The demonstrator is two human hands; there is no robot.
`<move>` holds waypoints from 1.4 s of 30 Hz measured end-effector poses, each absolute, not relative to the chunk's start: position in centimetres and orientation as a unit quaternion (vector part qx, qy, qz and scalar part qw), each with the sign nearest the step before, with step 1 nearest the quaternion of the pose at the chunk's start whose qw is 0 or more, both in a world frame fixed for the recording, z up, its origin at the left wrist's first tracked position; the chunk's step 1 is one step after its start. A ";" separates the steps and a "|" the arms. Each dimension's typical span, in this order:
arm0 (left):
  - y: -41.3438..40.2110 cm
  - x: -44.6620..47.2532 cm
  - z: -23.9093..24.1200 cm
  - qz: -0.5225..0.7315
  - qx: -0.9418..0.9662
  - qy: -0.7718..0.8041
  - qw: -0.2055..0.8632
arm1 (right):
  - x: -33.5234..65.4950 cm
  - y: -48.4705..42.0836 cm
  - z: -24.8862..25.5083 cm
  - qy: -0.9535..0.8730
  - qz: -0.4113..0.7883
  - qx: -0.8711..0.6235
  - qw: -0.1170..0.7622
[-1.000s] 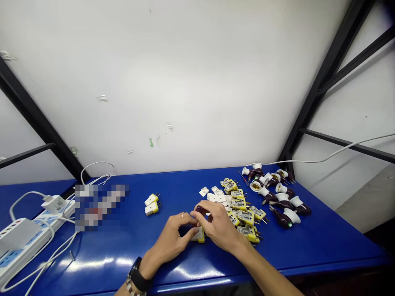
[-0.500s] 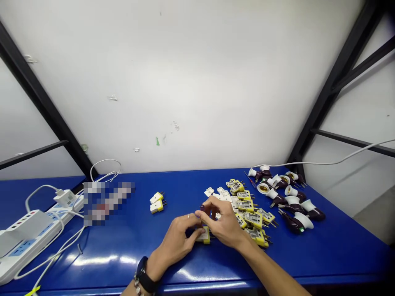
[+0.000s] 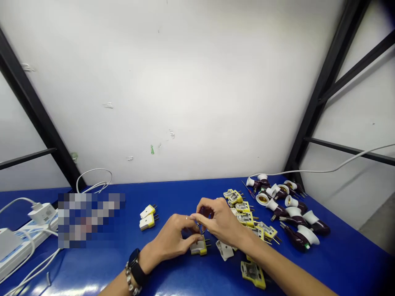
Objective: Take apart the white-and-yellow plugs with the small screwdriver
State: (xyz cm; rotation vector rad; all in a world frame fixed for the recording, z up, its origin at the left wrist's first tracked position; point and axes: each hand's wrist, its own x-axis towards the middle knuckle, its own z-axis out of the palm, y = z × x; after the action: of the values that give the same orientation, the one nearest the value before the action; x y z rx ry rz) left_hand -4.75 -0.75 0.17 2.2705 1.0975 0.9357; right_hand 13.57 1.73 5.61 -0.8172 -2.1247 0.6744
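Note:
In the head view, a yellow-and-white plug (image 3: pixel 199 248) lies on the blue table with its prongs to the right. My left hand (image 3: pixel 177 236) is closed at its far edge, the thumb resting on it and the other fingertips partly hidden. Just above, my right hand (image 3: pixel 214 218) pinches with thumb and forefinger against the left fingertips; whatever it holds is too small to make out. White plug covers (image 3: pixel 225 250) and several opened yellow plug halves (image 3: pixel 245 218) with metal contacts lie right of and behind my right hand. Another opened half (image 3: pixel 253 274) is beneath my right forearm.
Two closed white-and-yellow plugs (image 3: pixel 147 222) lie left of my hands. Dark purple lamp holders with white sockets (image 3: pixel 294 211) crowd the right side, a thin screwdriver (image 3: pixel 248 189) beside them. A white power strip (image 3: pixel 24 242) with cables runs along the left. Black frame bars (image 3: pixel 308 115) flank the wall.
The view has shifted slightly. My hands remain together over the plug, the right fingers pinched tighter. White covers and one opened half now show nearer to me, under my right arm.

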 end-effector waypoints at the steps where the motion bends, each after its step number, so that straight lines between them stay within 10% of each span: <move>1: -0.6 -4.7 -0.3 0.362 0.810 0.400 0.229 | 13.5 1.8 5.4 -0.830 0.260 -0.315 0.380; 42: -2.0 -4.8 -1.6 0.381 0.797 0.411 0.224 | 13.5 0.6 3.6 -0.813 0.256 -0.270 0.448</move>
State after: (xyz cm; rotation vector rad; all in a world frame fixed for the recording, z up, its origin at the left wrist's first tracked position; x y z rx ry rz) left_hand -4.77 -2.02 -1.59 2.2002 1.1338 1.0510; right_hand 13.47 0.57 3.55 -0.6683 -2.0114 0.6341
